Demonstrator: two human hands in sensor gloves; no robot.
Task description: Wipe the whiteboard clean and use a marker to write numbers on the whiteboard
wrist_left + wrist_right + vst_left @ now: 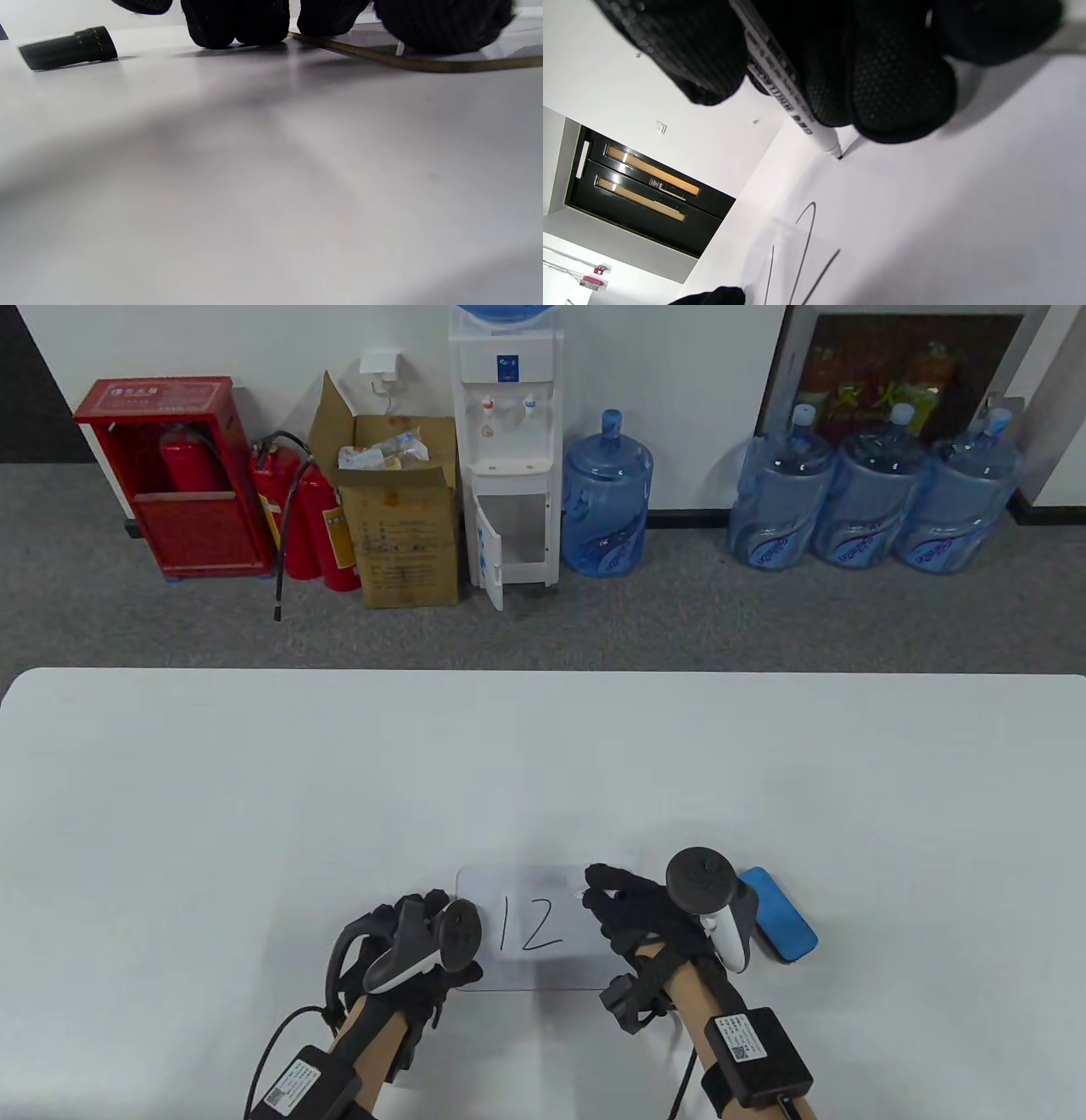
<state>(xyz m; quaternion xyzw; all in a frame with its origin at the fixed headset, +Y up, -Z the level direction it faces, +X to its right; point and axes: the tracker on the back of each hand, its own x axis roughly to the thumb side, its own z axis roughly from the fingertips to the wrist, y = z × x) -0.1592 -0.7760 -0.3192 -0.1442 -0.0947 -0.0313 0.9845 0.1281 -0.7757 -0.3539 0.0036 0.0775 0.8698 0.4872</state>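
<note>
A small whiteboard [543,967] lies near the table's front edge with "12" [528,925] written on it in black. My right hand [615,899] is over the board's upper right part and pinches a white marker [793,99]. The marker's tip [839,156] touches the whiteboard [925,203] to the right of the digits [804,250]. My left hand [424,909] rests at the board's left edge. Its fingertips [237,25] press down on the table and on the whiteboard's rim [424,65]. A blue eraser [782,914] lies just right of my right hand.
The black marker cap [68,47] lies on the white table [254,814] to the left of my left fingers. Beyond the table's far edge, on the floor, stand a water dispenser [507,449], water jugs, a cardboard box and fire extinguishers.
</note>
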